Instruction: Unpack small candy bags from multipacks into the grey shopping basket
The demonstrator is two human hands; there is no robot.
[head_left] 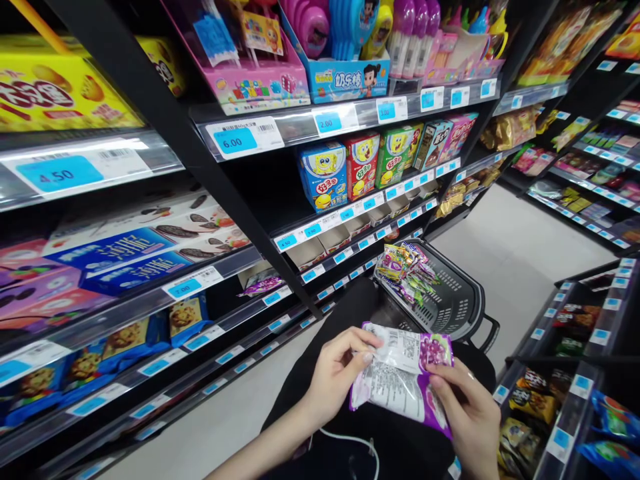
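Note:
Between my two hands is a purple and white candy bag (pixel 395 380) with grapes printed on it, its printed back side facing up. My left hand (pixel 343 370) pinches the bag's left upper part between thumb and fingers. At the right end, my right hand (pixel 463 407) grips the purple edge, thumb on top. Just beyond the bag, a dark grey shopping basket (pixel 463 293) stands on the floor, with several colourful snack packets (pixel 407 267) heaped at its far left side.
Shelves with blue price tags (pixel 325 123) run along the left, carrying small snack boxes (pixel 325 177), blue biscuit boxes (pixel 135 257) and toy candies (pixel 350 33). Low racks of packets (pixel 535 397) stand at the right. Pale floor (pixel 510 227) stretches beyond the basket. A white cable (pixel 357 440) hangs over my lap.

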